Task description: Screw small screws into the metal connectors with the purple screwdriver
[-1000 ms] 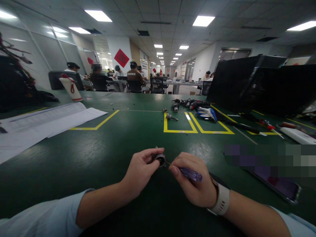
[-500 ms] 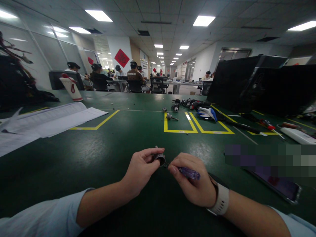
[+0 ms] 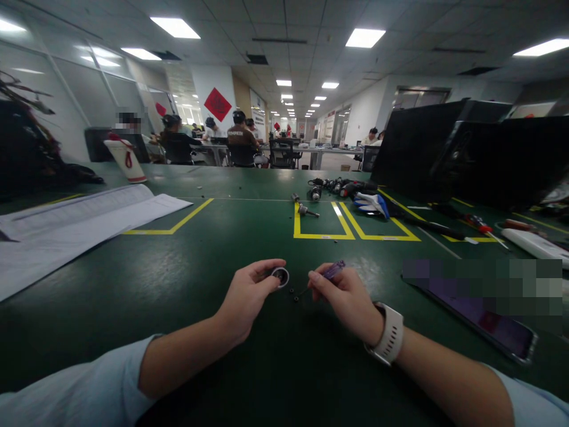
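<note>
Round metal cup, tilted; purple screwdriver, shaft (thin) slanting down near two small dark pieces.

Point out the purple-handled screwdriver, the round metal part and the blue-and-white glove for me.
Purple-handled screwdriver [image 3: 334, 270], head view: on its handle.
Round metal part [image 3: 281, 276], head view: inside its open end.
Blue-and-white glove [image 3: 372, 204], head view: middle of its fabric.

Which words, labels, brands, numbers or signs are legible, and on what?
"PUMPKIN": back of brown shirt, first letters soft.
Too small or blurred: papers, tape labels, wall sign.
Red diamond: marking unreadable.
Screwdriver, metal cup: no legible text.
</note>
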`<action>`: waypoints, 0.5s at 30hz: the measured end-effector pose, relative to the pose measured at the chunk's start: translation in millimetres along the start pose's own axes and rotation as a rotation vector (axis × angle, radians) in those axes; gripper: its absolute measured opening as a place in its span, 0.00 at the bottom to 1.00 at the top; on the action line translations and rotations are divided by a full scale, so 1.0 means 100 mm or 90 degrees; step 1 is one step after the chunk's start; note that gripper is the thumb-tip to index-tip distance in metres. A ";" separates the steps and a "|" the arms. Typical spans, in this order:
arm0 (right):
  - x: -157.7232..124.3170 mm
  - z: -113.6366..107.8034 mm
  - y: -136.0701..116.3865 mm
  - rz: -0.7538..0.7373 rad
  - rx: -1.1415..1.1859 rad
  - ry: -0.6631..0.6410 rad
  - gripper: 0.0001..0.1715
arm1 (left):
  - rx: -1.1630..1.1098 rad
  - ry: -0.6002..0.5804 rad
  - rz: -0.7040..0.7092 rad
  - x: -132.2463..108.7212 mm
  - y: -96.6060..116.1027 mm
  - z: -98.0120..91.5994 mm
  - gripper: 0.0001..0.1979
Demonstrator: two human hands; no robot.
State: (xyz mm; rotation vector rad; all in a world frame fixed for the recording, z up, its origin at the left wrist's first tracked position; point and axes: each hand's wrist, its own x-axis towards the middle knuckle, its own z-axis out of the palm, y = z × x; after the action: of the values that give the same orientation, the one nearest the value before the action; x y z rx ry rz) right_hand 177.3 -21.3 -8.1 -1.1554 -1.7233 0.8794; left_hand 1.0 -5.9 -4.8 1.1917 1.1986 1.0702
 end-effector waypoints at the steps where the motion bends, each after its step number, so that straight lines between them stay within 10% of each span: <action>1: 0.00 0.01 0.01 0.000 -0.003 -0.001 0.18 | -0.003 -0.002 -0.001 0.00 0.00 0.00 0.18; 10: 0.01 0.02 -0.02 -0.023 -0.035 -0.028 0.16 | -0.003 -0.016 -0.007 -0.02 0.01 0.01 0.18; 15: -0.02 -0.08 -0.10 -0.237 -0.182 -0.180 0.10 | -0.001 0.000 -0.011 -0.04 0.04 0.03 0.18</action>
State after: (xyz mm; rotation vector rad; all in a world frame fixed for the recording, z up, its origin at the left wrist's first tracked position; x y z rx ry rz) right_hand 181.4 -25.2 2.9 -0.8698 -2.2635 0.5978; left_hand 3.9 -9.4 -0.8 1.1782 1.2062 1.0579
